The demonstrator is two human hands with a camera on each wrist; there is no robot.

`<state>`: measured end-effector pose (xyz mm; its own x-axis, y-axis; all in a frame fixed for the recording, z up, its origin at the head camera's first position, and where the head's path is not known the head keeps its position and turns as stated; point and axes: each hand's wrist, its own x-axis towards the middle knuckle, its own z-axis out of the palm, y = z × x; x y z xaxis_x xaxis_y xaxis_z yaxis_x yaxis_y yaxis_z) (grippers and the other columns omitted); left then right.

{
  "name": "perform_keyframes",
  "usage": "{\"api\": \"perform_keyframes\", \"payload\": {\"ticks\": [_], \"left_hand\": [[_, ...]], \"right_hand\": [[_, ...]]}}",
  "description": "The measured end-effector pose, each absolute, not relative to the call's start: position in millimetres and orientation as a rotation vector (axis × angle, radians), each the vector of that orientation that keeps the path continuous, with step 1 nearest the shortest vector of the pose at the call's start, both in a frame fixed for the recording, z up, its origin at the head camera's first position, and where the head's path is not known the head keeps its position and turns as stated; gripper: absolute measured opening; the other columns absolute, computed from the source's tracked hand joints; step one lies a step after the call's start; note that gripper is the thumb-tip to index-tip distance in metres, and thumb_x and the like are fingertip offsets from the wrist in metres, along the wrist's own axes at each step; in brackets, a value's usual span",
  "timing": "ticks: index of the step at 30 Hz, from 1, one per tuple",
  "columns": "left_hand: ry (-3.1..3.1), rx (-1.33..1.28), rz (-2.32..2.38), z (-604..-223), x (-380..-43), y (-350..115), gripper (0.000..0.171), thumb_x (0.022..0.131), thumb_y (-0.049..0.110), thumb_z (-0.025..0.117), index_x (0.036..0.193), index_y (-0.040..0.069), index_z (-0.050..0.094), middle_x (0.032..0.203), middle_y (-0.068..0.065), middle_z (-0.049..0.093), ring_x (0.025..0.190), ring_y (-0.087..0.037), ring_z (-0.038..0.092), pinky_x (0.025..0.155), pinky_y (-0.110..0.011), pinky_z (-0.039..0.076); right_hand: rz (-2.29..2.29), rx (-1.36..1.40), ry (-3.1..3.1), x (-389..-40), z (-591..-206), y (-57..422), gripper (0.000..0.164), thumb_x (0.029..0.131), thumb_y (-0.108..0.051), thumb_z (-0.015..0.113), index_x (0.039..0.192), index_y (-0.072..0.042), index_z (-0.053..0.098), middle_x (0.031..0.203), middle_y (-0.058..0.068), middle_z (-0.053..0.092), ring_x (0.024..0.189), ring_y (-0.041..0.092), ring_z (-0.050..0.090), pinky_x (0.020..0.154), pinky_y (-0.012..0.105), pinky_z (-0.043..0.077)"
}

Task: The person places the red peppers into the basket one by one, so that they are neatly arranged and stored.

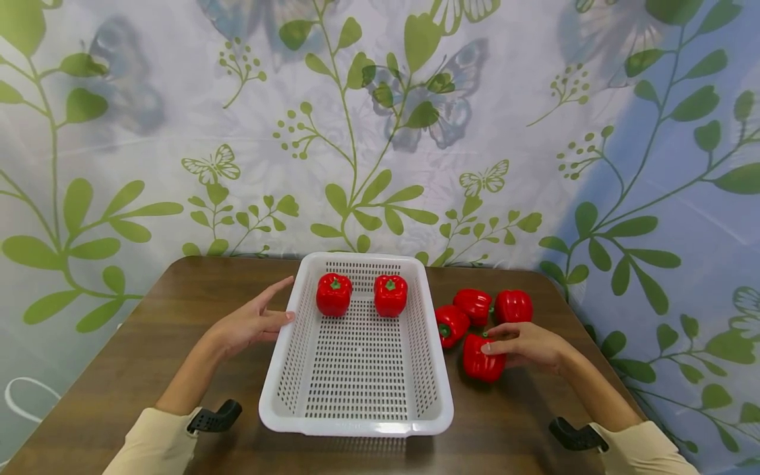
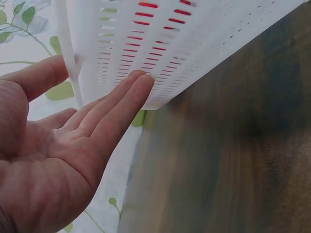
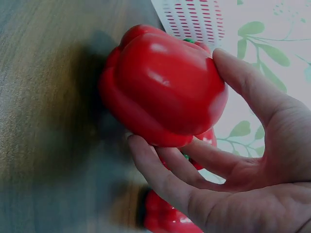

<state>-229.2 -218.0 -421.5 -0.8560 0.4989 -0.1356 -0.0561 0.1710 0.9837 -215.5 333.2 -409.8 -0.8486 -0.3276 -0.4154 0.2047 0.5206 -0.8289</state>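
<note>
My right hand (image 1: 528,343) grips a glossy red bell pepper (image 1: 482,358) right of the basket, thumb on one side and fingertips on the other. In the right wrist view this bell pepper (image 3: 165,87) lies on its side between thumb and fingers, its far side hidden. My left hand (image 1: 246,326) is at the left side of a white perforated plastic basket (image 1: 356,425). Its thumb touches the rim, and straight fingers (image 2: 119,109) lie against the outer wall in the left wrist view. Two red bell peppers stand upright inside, one left (image 1: 334,295) and one right (image 1: 390,296).
Three more red bell peppers lie right of the basket: one by its wall (image 1: 451,326), one behind (image 1: 473,306), one farther right (image 1: 514,307). The brown wooden table (image 1: 231,382) ends at a leaf-and-butterfly patterned cloth (image 1: 380,132). A white cord loop (image 1: 24,396) shows at far left.
</note>
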Motion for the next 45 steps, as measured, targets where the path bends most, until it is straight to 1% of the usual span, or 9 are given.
{"api": "perform_keyframes", "payload": {"ticks": [8, 14, 22, 26, 30, 34, 38, 42, 45], "left_hand": [[1.975, 0.463, 1.713, -417, -236, -219, 0.085, 0.102, 0.016, 0.061, 0.164, 0.022, 0.004, 0.148, -0.034, 0.047, 0.122, -0.042, 0.064, 0.102, -0.060, 0.051], [1.976, 0.462, 1.707, -416, -236, -220, 0.086, 0.101, 0.016, 0.062, 0.164, 0.020, 0.003, 0.147, -0.034, 0.048, 0.121, -0.042, 0.065, 0.101, -0.061, 0.051], [1.993, 0.450, 1.706, -415, -235, -219, 0.087, 0.100, 0.016, 0.063, 0.164, 0.021, 0.003, 0.147, -0.034, 0.048, 0.120, -0.041, 0.065, 0.102, -0.061, 0.050], [1.973, 0.452, 1.723, -416, -236, -220, 0.088, 0.101, 0.016, 0.063, 0.164, 0.022, 0.002, 0.149, -0.033, 0.047, 0.123, -0.040, 0.064, 0.104, -0.059, 0.050], [1.963, 0.462, 1.738, -416, -237, -221, 0.087, 0.101, 0.014, 0.062, 0.164, 0.020, 0.003, 0.150, -0.033, 0.045, 0.124, -0.040, 0.063, 0.103, -0.058, 0.051], [1.958, 0.480, 1.743, -416, -237, -221, 0.086, 0.101, 0.013, 0.062, 0.164, 0.017, 0.004, 0.150, -0.034, 0.045, 0.123, -0.041, 0.063, 0.102, -0.058, 0.051], [1.958, 0.489, 1.740, -416, -238, -218, 0.087, 0.100, 0.014, 0.063, 0.164, 0.015, 0.005, 0.149, -0.035, 0.046, 0.122, -0.042, 0.064, 0.101, -0.058, 0.052], [1.961, 0.477, 1.743, -415, -237, -218, 0.087, 0.100, 0.014, 0.063, 0.164, 0.015, 0.005, 0.148, -0.035, 0.047, 0.122, -0.042, 0.064, 0.101, -0.058, 0.052], [1.969, 0.469, 1.741, -415, -236, -217, 0.086, 0.100, 0.015, 0.064, 0.164, 0.015, 0.006, 0.148, -0.034, 0.047, 0.122, -0.042, 0.064, 0.101, -0.059, 0.051]], "right_hand": [[-1.196, -0.145, 2.355, -214, -397, 329, 0.073, 0.089, -0.030, 0.076, 0.144, 0.008, 0.047, 0.137, 0.020, 0.057, 0.115, 0.027, 0.061, 0.102, 0.052, 0.054], [-1.142, -0.146, 2.426, -213, -381, 325, 0.073, 0.086, -0.031, 0.079, 0.143, 0.004, 0.049, 0.140, 0.022, 0.054, 0.119, 0.032, 0.054, 0.098, 0.055, 0.055], [-1.059, -0.187, 2.547, -217, -358, 320, 0.074, 0.084, -0.040, 0.080, 0.142, -0.005, 0.050, 0.144, 0.026, 0.047, 0.124, 0.039, 0.050, 0.091, 0.048, 0.058], [-1.012, -0.201, 2.595, -220, -348, 315, 0.074, 0.084, -0.044, 0.079, 0.143, -0.010, 0.050, 0.145, 0.025, 0.047, 0.124, 0.039, 0.053, 0.090, 0.046, 0.058], [-1.022, -0.207, 2.619, -222, -339, 304, 0.078, 0.084, -0.045, 0.080, 0.145, -0.011, 0.048, 0.146, 0.025, 0.048, 0.123, 0.039, 0.055, 0.089, 0.045, 0.059], [-1.034, -0.234, 2.652, -225, -331, 292, 0.078, 0.085, -0.047, 0.078, 0.148, -0.012, 0.046, 0.147, 0.025, 0.049, 0.129, 0.043, 0.051, 0.093, 0.052, 0.057], [-1.021, -0.241, 2.694, -228, -322, 277, 0.079, 0.084, -0.052, 0.077, 0.148, -0.016, 0.047, 0.151, 0.022, 0.047, 0.137, 0.044, 0.045, 0.101, 0.060, 0.050], [-1.021, -0.234, 2.703, -233, -315, 258, 0.083, 0.081, -0.057, 0.079, 0.148, -0.020, 0.047, 0.154, 0.020, 0.045, 0.138, 0.043, 0.045, 0.105, 0.062, 0.046], [-1.004, -0.267, 2.718, -236, -311, 244, 0.085, 0.079, -0.058, 0.080, 0.148, -0.021, 0.048, 0.153, 0.018, 0.047, 0.137, 0.042, 0.046, 0.105, 0.061, 0.047]]}}
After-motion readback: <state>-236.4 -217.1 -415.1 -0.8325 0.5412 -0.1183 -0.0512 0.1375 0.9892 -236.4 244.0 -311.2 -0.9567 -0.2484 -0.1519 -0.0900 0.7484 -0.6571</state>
